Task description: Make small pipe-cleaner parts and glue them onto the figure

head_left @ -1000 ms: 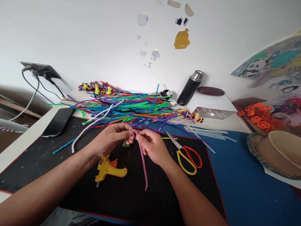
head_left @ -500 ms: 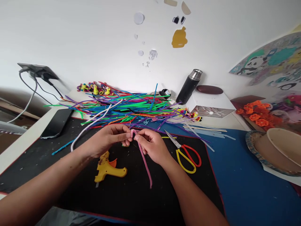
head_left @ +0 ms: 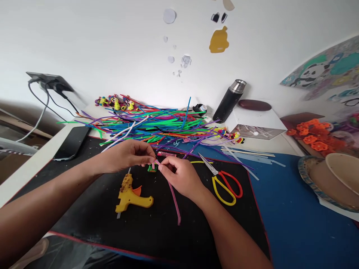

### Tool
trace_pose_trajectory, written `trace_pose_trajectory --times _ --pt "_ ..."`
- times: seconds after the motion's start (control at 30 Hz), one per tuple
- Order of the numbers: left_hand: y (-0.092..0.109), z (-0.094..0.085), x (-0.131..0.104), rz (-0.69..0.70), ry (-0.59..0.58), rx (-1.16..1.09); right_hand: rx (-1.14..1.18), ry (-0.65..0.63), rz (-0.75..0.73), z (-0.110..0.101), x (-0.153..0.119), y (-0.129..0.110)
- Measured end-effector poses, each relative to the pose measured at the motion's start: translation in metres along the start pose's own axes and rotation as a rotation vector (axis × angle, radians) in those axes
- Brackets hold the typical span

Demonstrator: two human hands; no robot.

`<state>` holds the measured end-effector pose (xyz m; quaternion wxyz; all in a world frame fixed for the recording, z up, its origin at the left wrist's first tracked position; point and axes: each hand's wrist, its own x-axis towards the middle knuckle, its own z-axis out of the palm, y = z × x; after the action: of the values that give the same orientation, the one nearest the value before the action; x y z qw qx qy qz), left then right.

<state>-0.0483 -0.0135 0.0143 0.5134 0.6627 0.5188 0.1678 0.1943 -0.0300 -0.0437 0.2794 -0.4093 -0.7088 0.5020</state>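
A pink pipe cleaner [head_left: 175,203] is pinched between both hands above the black mat [head_left: 92,209]. My left hand [head_left: 137,154] closes finger and thumb on its short upper end. Close beside it, my right hand [head_left: 178,173] grips the same strand, and the long part hangs down below toward me. Just under the fingertips lies a small green piece [head_left: 152,169], partly covered. A yellow hot glue gun [head_left: 133,198] rests on the mat below my left hand. Scissors [head_left: 221,179] with one red and one yellow handle lie right of my right hand, blades partly apart.
A heap of coloured pipe cleaners [head_left: 157,125] spreads along the back. Behind it to the right stand a black thermos [head_left: 228,102] and a white box [head_left: 259,121]. A phone [head_left: 71,144] lies at left, a bowl [head_left: 340,173] at far right.
My left hand has pulled slightly away from the right, and the small bend in the pink pipe cleaner looks flatter. The green piece shows more now. The whole view has shifted slightly.
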Motion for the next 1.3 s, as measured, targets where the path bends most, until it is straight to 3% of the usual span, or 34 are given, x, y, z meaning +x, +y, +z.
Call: trace_pose_trajectory --times 0.27,0.53,0.7,1.0,1.2,1.3 --pt "-0.002 -0.006 0.004 -0.057 -0.052 0.224 -0.056 0.024 -0.001 -0.001 0.000 -0.001" --pt "-0.002 0.000 0.002 -0.047 -0.039 0.030 0.021 0.033 -0.002 -0.003 0.001 0.000" --pt "0.000 0.006 0.002 -0.005 -0.002 -0.127 0.194 0.084 -0.003 -0.004 0.002 0.002" --pt "-0.004 0.040 0.029 0.108 0.301 -0.557 0.531 0.103 0.074 -0.010 0.006 0.001" --pt "0.007 0.048 0.039 0.171 0.432 -0.728 0.589 0.126 0.078 -0.012 0.007 0.001" --pt "0.010 0.050 0.040 0.175 0.443 -0.738 0.561 0.125 0.076 -0.011 0.006 0.001"
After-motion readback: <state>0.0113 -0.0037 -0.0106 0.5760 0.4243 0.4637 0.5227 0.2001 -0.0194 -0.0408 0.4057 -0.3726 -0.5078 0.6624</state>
